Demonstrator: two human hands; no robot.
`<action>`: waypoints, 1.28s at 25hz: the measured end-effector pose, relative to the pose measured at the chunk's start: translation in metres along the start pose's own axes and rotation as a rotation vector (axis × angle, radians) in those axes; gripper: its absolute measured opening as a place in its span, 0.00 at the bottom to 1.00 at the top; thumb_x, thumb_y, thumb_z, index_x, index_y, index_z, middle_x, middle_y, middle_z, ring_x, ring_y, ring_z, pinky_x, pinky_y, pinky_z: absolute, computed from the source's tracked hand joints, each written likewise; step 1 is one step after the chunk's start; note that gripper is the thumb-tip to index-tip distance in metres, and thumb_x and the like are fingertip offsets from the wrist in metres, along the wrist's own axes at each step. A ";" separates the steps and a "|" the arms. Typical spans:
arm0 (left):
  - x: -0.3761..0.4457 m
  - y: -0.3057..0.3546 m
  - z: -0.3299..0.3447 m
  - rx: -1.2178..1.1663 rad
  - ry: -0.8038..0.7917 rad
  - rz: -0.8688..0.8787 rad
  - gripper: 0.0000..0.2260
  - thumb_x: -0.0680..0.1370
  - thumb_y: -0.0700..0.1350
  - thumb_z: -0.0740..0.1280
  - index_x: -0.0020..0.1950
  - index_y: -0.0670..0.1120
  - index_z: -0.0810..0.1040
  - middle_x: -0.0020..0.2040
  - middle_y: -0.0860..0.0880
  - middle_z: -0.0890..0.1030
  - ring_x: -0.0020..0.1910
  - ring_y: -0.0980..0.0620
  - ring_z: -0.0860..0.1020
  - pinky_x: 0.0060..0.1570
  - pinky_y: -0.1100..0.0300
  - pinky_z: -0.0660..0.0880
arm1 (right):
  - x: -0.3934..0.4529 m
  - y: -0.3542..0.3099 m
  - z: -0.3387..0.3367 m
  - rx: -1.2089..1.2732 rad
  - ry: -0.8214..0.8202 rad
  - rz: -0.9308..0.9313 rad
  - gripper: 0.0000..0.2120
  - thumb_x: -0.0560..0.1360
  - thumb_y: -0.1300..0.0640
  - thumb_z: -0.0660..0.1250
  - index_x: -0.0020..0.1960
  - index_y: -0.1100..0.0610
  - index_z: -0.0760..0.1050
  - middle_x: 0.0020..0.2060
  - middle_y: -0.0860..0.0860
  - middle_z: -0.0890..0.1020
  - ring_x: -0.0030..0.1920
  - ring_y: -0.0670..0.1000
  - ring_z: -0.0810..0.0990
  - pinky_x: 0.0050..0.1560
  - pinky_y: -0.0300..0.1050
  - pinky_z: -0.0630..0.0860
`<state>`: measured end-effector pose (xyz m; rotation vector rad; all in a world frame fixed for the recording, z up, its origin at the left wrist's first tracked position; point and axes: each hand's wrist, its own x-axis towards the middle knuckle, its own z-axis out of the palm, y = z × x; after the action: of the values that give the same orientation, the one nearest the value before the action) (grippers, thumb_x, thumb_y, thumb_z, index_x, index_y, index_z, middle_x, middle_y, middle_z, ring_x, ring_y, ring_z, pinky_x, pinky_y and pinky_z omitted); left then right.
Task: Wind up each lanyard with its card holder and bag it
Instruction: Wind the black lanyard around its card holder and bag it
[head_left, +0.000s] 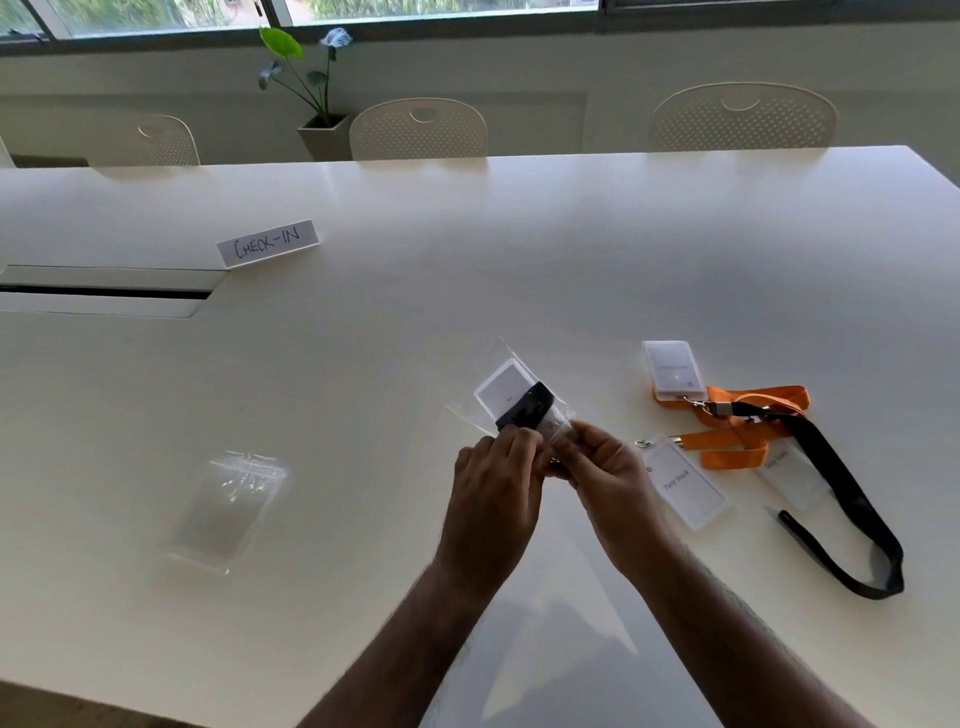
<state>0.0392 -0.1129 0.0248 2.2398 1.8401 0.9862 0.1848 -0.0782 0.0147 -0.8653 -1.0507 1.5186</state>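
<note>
A clear plastic bag (511, 364) is held above the table with a white card holder (501, 392) inside it, a black lanyard (527, 405) wound around the holder. My left hand (493, 493) pinches the bag's near edge on the left. My right hand (608, 473) pinches the same edge on the right. To the right lie an orange lanyard (748, 441) with its card holder (672, 371), a loose black lanyard (852, 504), and two more card holders (685, 486), (789, 473).
A stack of empty clear bags (228, 509) lies at the left on the white table (467, 249). A "CHECK-IN" sign (267, 243) stands farther back. Chairs (418, 130) and a potted plant (322, 119) are behind the table's far edge.
</note>
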 end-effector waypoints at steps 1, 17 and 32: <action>-0.001 0.000 0.000 -0.001 -0.008 0.015 0.05 0.85 0.47 0.62 0.53 0.47 0.76 0.48 0.51 0.81 0.43 0.51 0.79 0.47 0.53 0.76 | 0.000 0.000 0.000 -0.015 0.014 -0.011 0.09 0.80 0.60 0.68 0.54 0.64 0.84 0.43 0.61 0.86 0.44 0.57 0.85 0.50 0.50 0.84; 0.009 -0.012 -0.016 0.056 0.064 0.179 0.09 0.84 0.52 0.67 0.56 0.49 0.81 0.57 0.52 0.78 0.58 0.49 0.76 0.57 0.52 0.73 | 0.000 0.004 -0.011 -0.162 0.097 0.007 0.09 0.73 0.51 0.76 0.51 0.53 0.90 0.44 0.58 0.90 0.27 0.52 0.76 0.24 0.41 0.70; 0.038 -0.029 -0.041 -0.399 -0.328 -0.142 0.04 0.82 0.51 0.71 0.52 0.52 0.84 0.47 0.57 0.85 0.46 0.57 0.84 0.50 0.54 0.81 | 0.006 0.000 -0.018 -0.393 -0.023 0.032 0.03 0.77 0.55 0.76 0.47 0.50 0.89 0.33 0.59 0.87 0.19 0.46 0.66 0.20 0.35 0.62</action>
<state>-0.0037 -0.0837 0.0607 1.8748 1.4858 0.8149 0.2005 -0.0694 0.0084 -1.1399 -1.3842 1.3710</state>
